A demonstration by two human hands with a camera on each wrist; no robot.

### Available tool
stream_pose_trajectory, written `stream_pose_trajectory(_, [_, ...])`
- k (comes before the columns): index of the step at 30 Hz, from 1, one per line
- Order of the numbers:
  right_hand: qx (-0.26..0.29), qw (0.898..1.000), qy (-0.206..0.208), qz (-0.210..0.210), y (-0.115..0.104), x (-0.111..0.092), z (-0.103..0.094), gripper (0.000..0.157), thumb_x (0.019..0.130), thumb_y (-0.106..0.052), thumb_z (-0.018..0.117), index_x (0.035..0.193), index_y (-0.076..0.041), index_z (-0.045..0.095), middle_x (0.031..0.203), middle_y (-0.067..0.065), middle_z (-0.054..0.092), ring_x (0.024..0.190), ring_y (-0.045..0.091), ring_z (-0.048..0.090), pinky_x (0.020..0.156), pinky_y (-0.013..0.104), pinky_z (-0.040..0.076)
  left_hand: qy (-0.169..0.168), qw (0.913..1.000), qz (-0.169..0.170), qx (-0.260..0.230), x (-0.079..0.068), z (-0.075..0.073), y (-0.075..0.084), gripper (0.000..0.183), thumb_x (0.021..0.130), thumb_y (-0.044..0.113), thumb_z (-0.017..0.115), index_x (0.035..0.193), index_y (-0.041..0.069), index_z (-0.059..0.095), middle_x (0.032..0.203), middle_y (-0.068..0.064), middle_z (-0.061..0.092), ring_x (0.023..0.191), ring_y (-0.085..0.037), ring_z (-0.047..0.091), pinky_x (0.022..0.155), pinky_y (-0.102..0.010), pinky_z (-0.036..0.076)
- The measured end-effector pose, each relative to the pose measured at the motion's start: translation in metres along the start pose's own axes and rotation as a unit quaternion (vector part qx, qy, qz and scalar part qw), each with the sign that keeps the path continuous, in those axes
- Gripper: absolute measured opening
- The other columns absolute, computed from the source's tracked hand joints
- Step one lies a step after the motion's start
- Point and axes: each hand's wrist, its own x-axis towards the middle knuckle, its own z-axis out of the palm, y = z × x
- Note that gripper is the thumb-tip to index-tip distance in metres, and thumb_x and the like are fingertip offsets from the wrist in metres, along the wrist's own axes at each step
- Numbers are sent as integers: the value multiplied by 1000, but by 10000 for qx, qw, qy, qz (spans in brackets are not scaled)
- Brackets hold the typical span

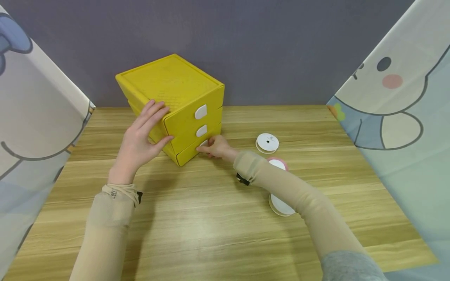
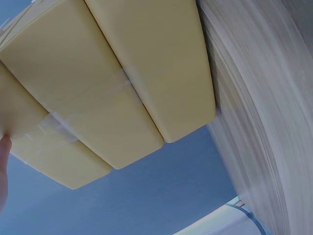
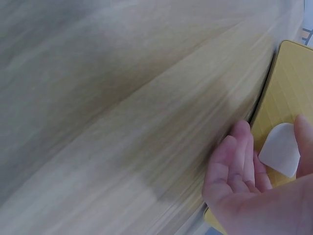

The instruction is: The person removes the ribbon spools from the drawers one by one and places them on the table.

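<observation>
A yellow three-drawer box (image 1: pixel 175 89) stands at the back of the table, turned at an angle, with all its drawers pushed in. My left hand (image 1: pixel 142 134) rests against its left front corner, fingers stretched over the top edge and thumb at the front face. Down at the bottom drawer (image 1: pixel 188 155), my right hand (image 1: pixel 218 147) pinches the white pull tab (image 3: pixel 281 150) between thumb and fingers. The other two drawers carry the same white tabs above it. In the left wrist view, the box's side (image 2: pixel 112 88) fills much of the picture, with clear tape across the seams.
Right of the box lies a white ribbon spool (image 1: pixel 268 142). A pink-edged spool (image 1: pixel 279 163) and another white spool (image 1: pixel 281 206) are partly hidden by my right forearm. A grey wall (image 1: pixel 274 50) rises behind the wooden table (image 1: pixel 197 234), with cartoon-printed cloth at both sides.
</observation>
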Motion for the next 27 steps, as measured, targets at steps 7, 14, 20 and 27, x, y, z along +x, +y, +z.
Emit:
stream_pose_trajectory(7, [38,9996,-250,-127,3,-2,-1,31,87,-36,70,95,-7,61,87,10,69,69,16,62,57,25,50,-50,10000,-21,81,-1,0,-1,69,75,3,80,137,2,50,145,-15,48,144,-29,33,118,-37,36])
stream_pose_trajectory(14, [-361,9991,-146,-154,0,-15,-12,51,98,-39,51,127,2,51,110,23,67,89,33,69,75,36,59,70,9995,-270,122,-3,3,-2,76,75,2,79,143,9,45,153,-9,38,147,-26,28,116,-45,37])
stream_pose_trajectory(20, [-951,9943,-67,-486,1,-29,-24,51,102,-40,39,132,0,48,115,22,63,88,33,66,72,33,57,257,9971,-637,338,-9,9,6,75,83,4,72,148,10,36,156,-12,33,147,-29,25,118,-51,32])
stream_pose_trajectory(27, [-1562,9856,231,-611,-1,-44,-41,54,104,-41,29,144,-6,40,137,17,54,121,31,56,105,43,47,707,9915,-697,839,-10,25,28,66,86,-1,62,147,5,36,155,-15,34,147,-29,27,119,-55,28])
